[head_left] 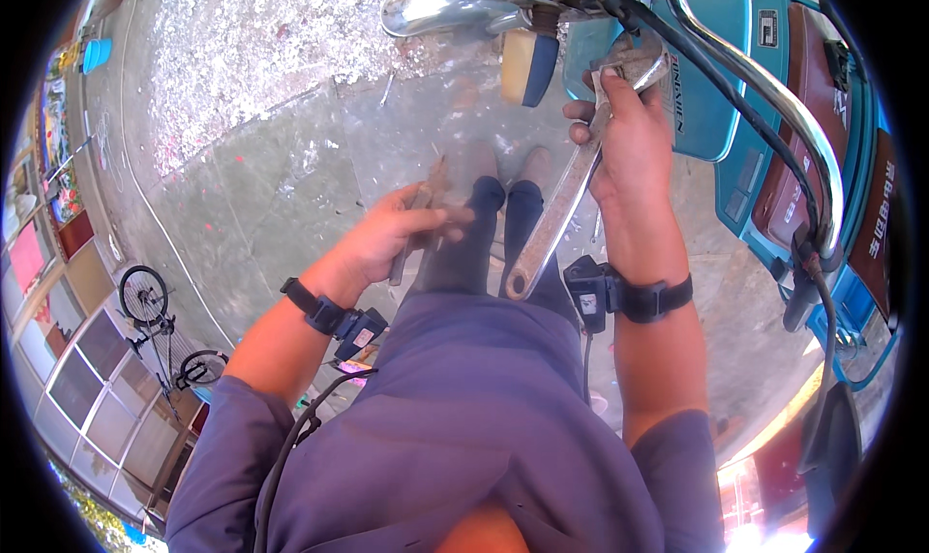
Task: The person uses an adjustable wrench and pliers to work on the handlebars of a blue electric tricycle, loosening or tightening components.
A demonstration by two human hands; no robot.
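My right hand (631,137) grips a long worn adjustable wrench (571,203). Its handle slants down to a holed end near my thigh, and its head is raised beside the front of a teal vehicle (711,30). My left hand (397,229) is in front of my left leg, fingers closed around a short rusty metal tool (423,200). Motion blurs the end of that tool, so its exact kind cannot be told. The two hands are apart, with my legs between them.
Chrome handlebar tubing (808,113) and black cables (711,64) curve along the right. A yellow-and-dark block-shaped part (527,67) hangs beneath a chrome fitting (440,6). On the left are a bicycle (160,326) and a light blue bucket (96,56). Bits of debris lie on the concrete.
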